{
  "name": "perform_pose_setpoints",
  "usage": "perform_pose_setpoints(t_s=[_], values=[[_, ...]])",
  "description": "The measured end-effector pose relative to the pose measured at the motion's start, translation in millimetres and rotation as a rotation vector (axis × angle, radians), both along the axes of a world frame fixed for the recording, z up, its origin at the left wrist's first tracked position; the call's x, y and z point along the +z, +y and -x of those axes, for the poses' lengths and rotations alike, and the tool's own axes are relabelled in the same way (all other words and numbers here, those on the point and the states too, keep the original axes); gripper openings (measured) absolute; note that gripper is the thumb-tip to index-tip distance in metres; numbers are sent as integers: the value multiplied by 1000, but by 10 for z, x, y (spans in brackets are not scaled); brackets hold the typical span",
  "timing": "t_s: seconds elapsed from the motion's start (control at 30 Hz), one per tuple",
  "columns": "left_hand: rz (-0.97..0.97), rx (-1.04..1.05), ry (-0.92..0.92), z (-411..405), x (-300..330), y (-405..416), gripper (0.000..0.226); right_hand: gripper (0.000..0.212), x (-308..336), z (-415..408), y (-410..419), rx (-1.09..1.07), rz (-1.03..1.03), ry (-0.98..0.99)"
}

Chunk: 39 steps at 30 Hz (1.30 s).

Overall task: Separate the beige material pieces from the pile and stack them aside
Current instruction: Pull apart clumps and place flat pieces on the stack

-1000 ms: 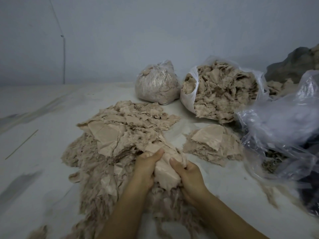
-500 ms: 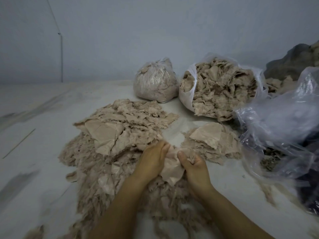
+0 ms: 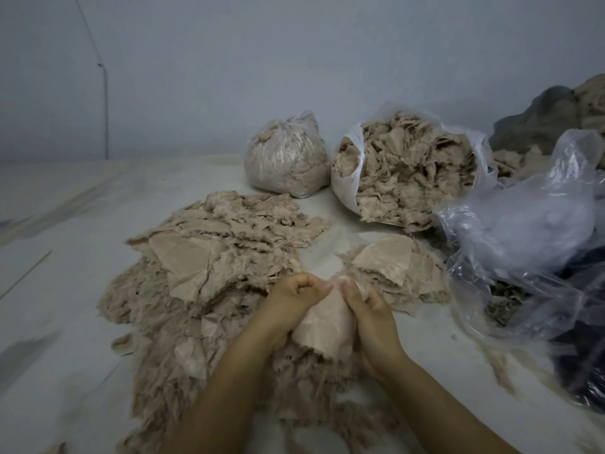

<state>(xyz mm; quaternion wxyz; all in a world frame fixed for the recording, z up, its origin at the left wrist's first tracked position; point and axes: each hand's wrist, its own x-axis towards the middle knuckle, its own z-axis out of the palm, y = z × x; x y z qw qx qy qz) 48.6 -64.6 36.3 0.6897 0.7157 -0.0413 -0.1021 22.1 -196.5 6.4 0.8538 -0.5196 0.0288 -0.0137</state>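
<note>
Beige and smooth, one piece (image 3: 322,326) is pinched between both hands above the near part of the pile (image 3: 203,290). The left hand (image 3: 294,299) is curled nearly into a fist, fingertips pressing the piece's top left edge. The right hand (image 3: 370,317) wraps its right side, thumb on top. A small stack (image 3: 397,267) lies just beyond the right hand; bags (image 3: 409,172) sit farther off.
</note>
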Motion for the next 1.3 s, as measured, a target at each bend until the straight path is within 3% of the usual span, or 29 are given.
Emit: perform_pose_setpoints(t_s=[0.1,0.27,0.33,0.4,0.47,0.53,0.63,0.73,0.9,1.07,1.17,1.2,1.27,1.3], values=[[15,10,-4,32,-26,-15,19,22,-35,-34,-45,-139,226,-31],[19,25,56,37,54,154,13,29,-94,-138,-282,-220,166,-7],[60,12,106,16,94,260,14,33,-126,-142,-428,-98,286,23],[129,-43,149,3,111,293,19,40,-119,-91,-493,146,539,95],[178,-67,162,-11,113,245,14,53,-80,-44,-476,224,683,130],[192,-65,161,-30,88,157,13,56,-35,-37,-414,221,558,96],[168,-50,124,-47,36,56,10,34,8,-48,-221,213,230,35],[0,78,4,-79,-25,63,17,17,35,-110,-130,-29,148,-9],[-291,301,-206,-158,-117,149,25,12,93,-250,-178,-131,303,-36],[-302,384,-332,-202,-110,155,28,15,361,-699,-583,-391,477,-64],[-366,151,-360,-165,-160,184,14,34,412,-856,-866,-401,1067,88],[-423,19,-337,-138,-181,204,6,34,365,-819,-874,-398,1165,67],[-689,-191,-344,-114,-261,266,20,17,214,-614,-751,-295,1191,-124],[-842,-253,-380,-120,-306,282,24,13,120,-478,-651,-116,1165,-192]])
